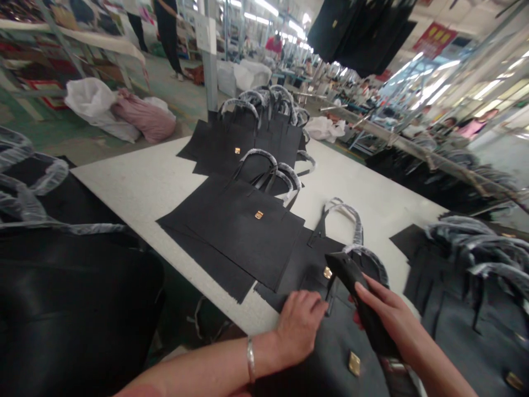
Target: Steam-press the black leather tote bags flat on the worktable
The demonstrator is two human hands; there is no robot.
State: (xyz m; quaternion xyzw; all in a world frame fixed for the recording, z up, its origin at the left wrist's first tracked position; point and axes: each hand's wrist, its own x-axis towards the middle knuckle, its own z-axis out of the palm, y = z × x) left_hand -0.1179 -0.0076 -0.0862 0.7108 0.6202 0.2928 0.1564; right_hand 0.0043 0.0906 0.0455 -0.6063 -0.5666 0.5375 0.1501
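My left hand (300,325), with a silver bangle at the wrist, rests low over a black handbag (336,342) with a gold clasp (354,364). Its fingers are curled in around a narrow black strap (330,298); the exact grip is partly hidden. In my right hand (384,309) is a long black handheld tool (357,295), tilted with its tip toward the upper left. Its exact kind does not show. Just beyond, a flat black bag panel (297,264) with a plastic-wrapped handle (351,212) lies on the pale table (128,171).
Stacked black bag panels (235,226) lie mid-table, with another pile (248,135) behind. More bag pieces (463,286) crowd the right edge. At left sits a large black bag (70,303). A metal post (210,71) stands past the table; black pieces (359,33) hang overhead.
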